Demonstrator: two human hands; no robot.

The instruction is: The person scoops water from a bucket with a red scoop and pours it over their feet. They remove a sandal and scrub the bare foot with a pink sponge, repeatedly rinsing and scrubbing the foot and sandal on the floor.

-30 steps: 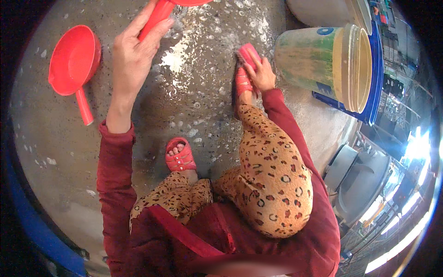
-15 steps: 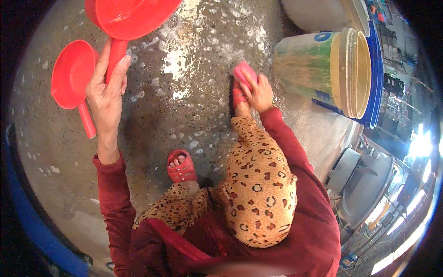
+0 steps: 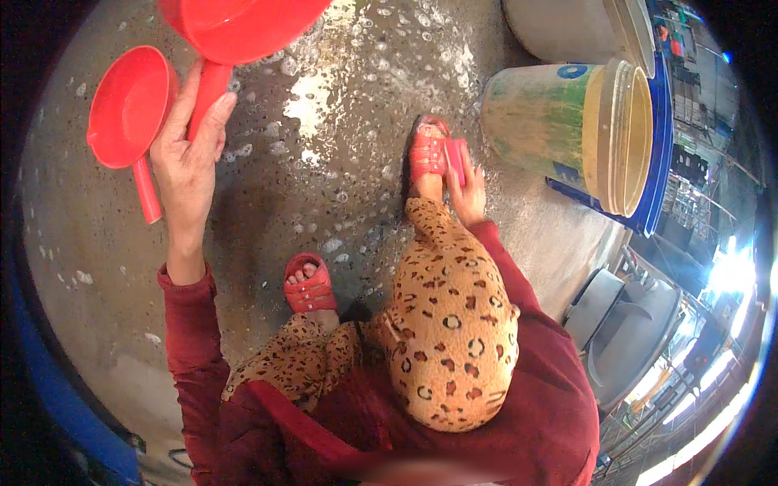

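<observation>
My left hand is wrapped round the handle of a large red dipper, whose round bowl runs past the upper edge of the picture. Just left of that hand, a smaller red dipper lies on the floor with its handle toward me. In my right hand is a pink sponge, pressed against the outer side of the red sandal on my right foot. The fingers partly cover the sponge.
Suds dot the wet floor. On the right, a tall plastic bucket lies with its mouth outward, beside a blue tray or lid and a pale tub. Grey basins stand farther right. My left foot wears another red sandal.
My right hand and the sponge have moved back from the sandal's toe to its outer side, uncovering the toes. The left hand keeps hold of the large dipper.
</observation>
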